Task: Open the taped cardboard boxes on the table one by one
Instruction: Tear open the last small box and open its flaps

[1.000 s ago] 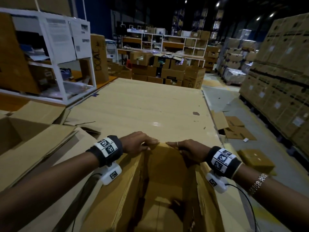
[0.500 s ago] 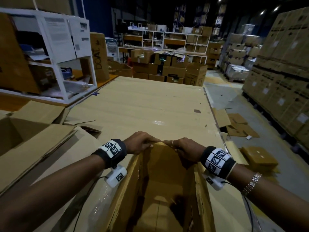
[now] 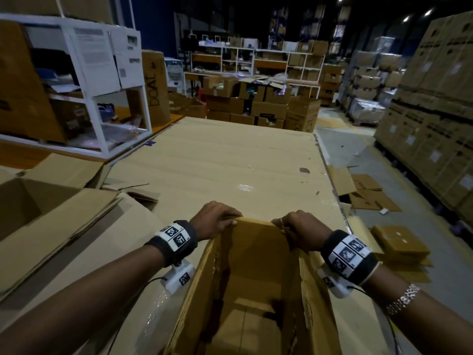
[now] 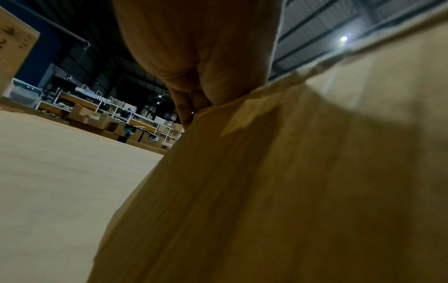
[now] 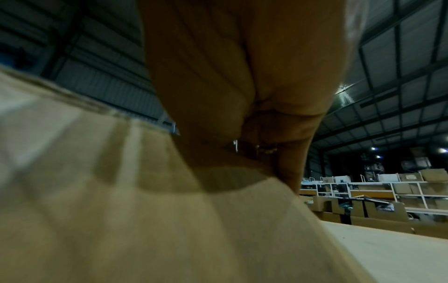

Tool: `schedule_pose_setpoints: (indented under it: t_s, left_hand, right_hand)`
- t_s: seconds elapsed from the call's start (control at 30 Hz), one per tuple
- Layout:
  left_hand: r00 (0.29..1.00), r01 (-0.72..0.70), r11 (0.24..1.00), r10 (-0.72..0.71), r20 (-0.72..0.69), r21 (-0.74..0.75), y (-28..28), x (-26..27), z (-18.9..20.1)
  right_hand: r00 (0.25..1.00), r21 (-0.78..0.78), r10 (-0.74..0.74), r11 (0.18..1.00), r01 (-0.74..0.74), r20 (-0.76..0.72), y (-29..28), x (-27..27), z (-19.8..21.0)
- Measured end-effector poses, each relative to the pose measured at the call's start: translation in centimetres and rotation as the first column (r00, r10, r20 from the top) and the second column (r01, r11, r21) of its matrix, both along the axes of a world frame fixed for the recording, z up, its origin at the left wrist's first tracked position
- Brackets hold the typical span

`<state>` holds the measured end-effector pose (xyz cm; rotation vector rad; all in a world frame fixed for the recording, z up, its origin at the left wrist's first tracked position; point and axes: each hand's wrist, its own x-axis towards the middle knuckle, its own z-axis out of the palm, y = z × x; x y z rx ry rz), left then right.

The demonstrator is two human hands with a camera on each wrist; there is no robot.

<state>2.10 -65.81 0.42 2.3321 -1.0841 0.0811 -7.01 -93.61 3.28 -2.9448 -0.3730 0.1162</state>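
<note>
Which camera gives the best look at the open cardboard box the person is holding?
The head view: it looks down into the open box, showing its inside and both hands, left hand and right hand, gripping its far rim. Each wrist view shows only a blurred stretch of outer cardboard wall under the fingers.

A warehouse: tall stacks of brown cardboard cartons (image 3: 432, 119) line the grey concrete floor (image 3: 358, 155), white metal shelving racks (image 3: 256, 60) beyond, under a dark high roof.
</note>
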Motion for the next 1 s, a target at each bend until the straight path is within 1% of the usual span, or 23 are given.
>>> schedule_pose_setpoints:
  t_s: [0.17,0.27,0.33,0.4,0.47,0.57,0.63,0.7,0.8,0.9,1.0]
  left_hand:
    - [0.998,-0.051,0.998,0.050,-0.026,-0.048,-0.4,-0.1,-0.6]
    - [0.998,-0.061,0.995,0.058,-0.034,-0.075,-0.3,-0.2,-0.5]
    - [0.997,-0.070,0.994,0.067,-0.047,-0.082,0.0,-0.6,-0.5]
    - [0.999,-0.044,0.997,0.042,-0.034,-0.062,0.4,-1.0,-0.2]
    - [0.998,0.004,1.000,-0.004,-0.068,-0.001,1.0,-1.6,0.3]
    - [0.980,0.125,0.984,-0.103,-0.169,0.125,2.5,-3.7,1.0]
    - [0.963,0.194,0.962,-0.150,-0.224,0.192,3.8,-6.0,1.1]
    - [0.953,0.215,0.947,-0.150,-0.264,0.237,5.3,-8.1,0.7]
    - [0.938,0.212,0.955,-0.140,-0.317,0.206,7.2,-10.9,0.3]
    - [0.931,0.211,0.958,-0.137,-0.338,0.193,8.8,-13.6,0.4]
    - [0.929,0.208,0.962,-0.137,-0.345,0.176,10.4,-16.9,0.3]
  right_hand:
    - [0.994,0.010,-0.067,0.998,0.067,0.088,0.6,-0.3,-1.1]
    - [0.984,0.051,-0.135,0.990,0.130,0.115,1.0,-0.7,-1.5]
    - [0.986,0.104,-0.145,0.985,0.136,0.082,1.1,-1.1,-1.5]
    - [0.991,0.153,-0.137,0.979,0.133,0.013,1.1,-1.8,-0.9]
    - [0.987,0.118,-0.133,0.983,0.143,-0.087,1.1,-3.1,0.1]
    - [0.953,0.044,-0.126,0.989,0.144,-0.274,1.9,-6.8,2.5]
    - [0.949,0.041,-0.118,0.990,0.136,-0.292,3.1,-10.0,3.9]
    - [0.948,-0.008,-0.133,0.991,0.136,-0.288,4.5,-13.0,4.6]
    - [0.930,-0.086,-0.154,0.987,0.132,-0.333,6.2,-16.9,4.7]
    - [0.921,-0.059,-0.159,0.987,0.148,-0.354,7.2,-20.1,4.8]
    - [0.929,0.020,-0.178,0.981,0.195,-0.325,8.0,-23.1,4.3]
